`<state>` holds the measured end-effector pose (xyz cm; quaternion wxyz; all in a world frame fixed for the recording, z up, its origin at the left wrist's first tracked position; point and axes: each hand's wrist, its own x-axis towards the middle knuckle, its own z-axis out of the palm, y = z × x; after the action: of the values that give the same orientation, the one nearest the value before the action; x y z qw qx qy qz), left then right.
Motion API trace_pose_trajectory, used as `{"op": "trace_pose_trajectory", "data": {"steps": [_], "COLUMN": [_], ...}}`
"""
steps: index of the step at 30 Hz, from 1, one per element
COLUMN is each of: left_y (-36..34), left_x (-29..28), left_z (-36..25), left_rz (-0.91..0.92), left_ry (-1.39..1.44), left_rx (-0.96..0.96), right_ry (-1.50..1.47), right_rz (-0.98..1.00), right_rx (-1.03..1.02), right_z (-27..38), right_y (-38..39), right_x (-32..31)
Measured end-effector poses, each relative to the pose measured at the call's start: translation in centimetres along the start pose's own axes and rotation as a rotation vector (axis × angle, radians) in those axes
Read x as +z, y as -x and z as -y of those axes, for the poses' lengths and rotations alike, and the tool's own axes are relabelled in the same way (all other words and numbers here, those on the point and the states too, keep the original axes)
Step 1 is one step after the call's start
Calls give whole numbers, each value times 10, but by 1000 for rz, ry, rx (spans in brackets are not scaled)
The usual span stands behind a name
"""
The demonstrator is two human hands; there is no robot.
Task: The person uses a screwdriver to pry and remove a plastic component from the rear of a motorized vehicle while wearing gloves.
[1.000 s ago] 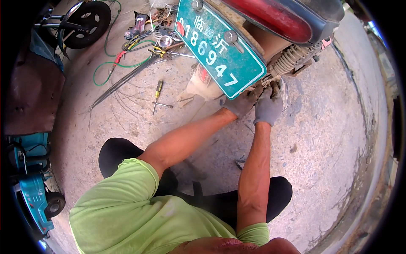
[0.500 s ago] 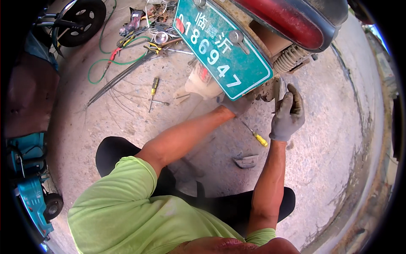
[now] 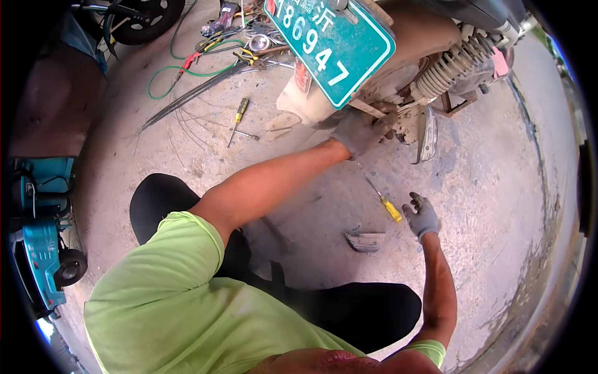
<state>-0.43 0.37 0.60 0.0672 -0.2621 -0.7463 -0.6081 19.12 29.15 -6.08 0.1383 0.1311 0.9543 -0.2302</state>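
My gloved left hand (image 3: 361,132) is closed around a dirty metal part (image 3: 386,121) under the green number plate (image 3: 330,53) at the rear of a scooter, beside the coiled shock absorber (image 3: 448,68). My gloved right hand (image 3: 421,213) is low on the right, open, its fingers apart above the concrete floor (image 3: 479,206), just right of a yellow-handled screwdriver (image 3: 390,207). A dark, worn pad (image 3: 365,242) lies below that screwdriver. A curved metal piece (image 3: 427,134) stands beside the shock absorber's lower end.
Pliers (image 3: 246,57), a green hose (image 3: 159,78), long rods (image 3: 187,100) and another screwdriver (image 3: 242,112) lie at the upper left. A black wheel (image 3: 140,25), brown covering (image 3: 50,112) and teal vehicle (image 3: 43,262) are along the left edge. My bent legs frame the lower middle.
My right hand has left the underside of the scooter and moved down beside the yellow screwdriver, opening. My left hand stays under the plate. The scene sits higher in the view.
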Motion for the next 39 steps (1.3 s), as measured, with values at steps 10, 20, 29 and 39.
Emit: {"op": "trace_pose_trajectory", "data": {"steps": [10, 20, 29, 39], "left_y": [-3, -4, -7, -5], "left_x": [-1, -1, -5, -6], "left_z": [-28, -41, -34, -33], "left_rz": [76, 97, 113, 114], "left_ry": [250, 265, 204, 163], "left_rx": [-260, -341, -202, -174], "right_ry": [-30, -901, -586, -563], "right_rz": [-312, -204, -479, -537], "right_rx": [-145, -211, -254, -262], "right_z": [-34, 75, 120, 117], "right_y": [10, 83, 45, 40], "right_x": [113, -13, -45, -46]}}
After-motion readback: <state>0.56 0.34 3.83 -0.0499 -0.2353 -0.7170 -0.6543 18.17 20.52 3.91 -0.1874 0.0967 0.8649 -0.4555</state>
